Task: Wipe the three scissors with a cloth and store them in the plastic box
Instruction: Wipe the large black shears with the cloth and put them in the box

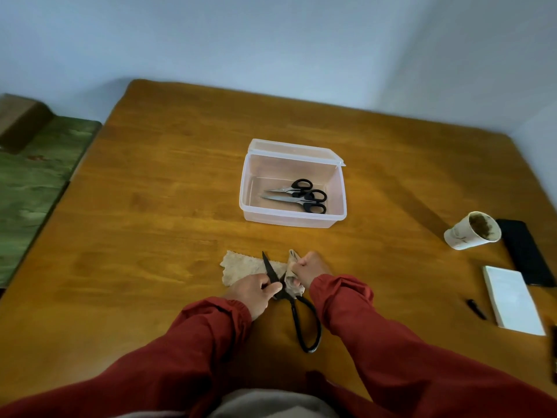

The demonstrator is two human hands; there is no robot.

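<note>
1. Scissors, three. Two black-handled pairs lie in the box, the far pair (291,188) and the near pair (298,202). They are close together, handles seeming to overlap, tips toward 9 o'clock. The third, the big pair (270,270), is all black. It lies on the table at 6 o'clock of the box, blades spread and handle loops toward the person.
2. Box (289,220), one, clear plastic, mid-table. Its lid (295,149) stands open along the far edge.
3. Cloth (244,268), one, beige, under the big pair. The left end lies flat and the right end is bunched.
4. Hands, two, in red sleeves (211,342).
   - Left hand (256,292): fingers curled round the big pair near its pivot, the bare blade pointing to 11 o'clock.
   - Right hand (310,267): fingers clenched on the bunched cloth, which covers the other blade.
5. Sundries at 3 o'clock of the hands: one paper cup (471,230), brown inside; one dark phone (526,251); one white pad (512,300); one small black pen-like thing (476,309).
6. Surface: one wooden table (168,182), orange-brown. Pale walls (271,40) meet in a corner at 1 o'clock.
7. Off the table's left edge, at 9 o'clock: one green mat (36,182), with one brown block (21,122) at its far end.
8. Open room: wood shows between box and cloth and stretches widest toward 9 o'clock. The sundries sit near the right edge.
</note>
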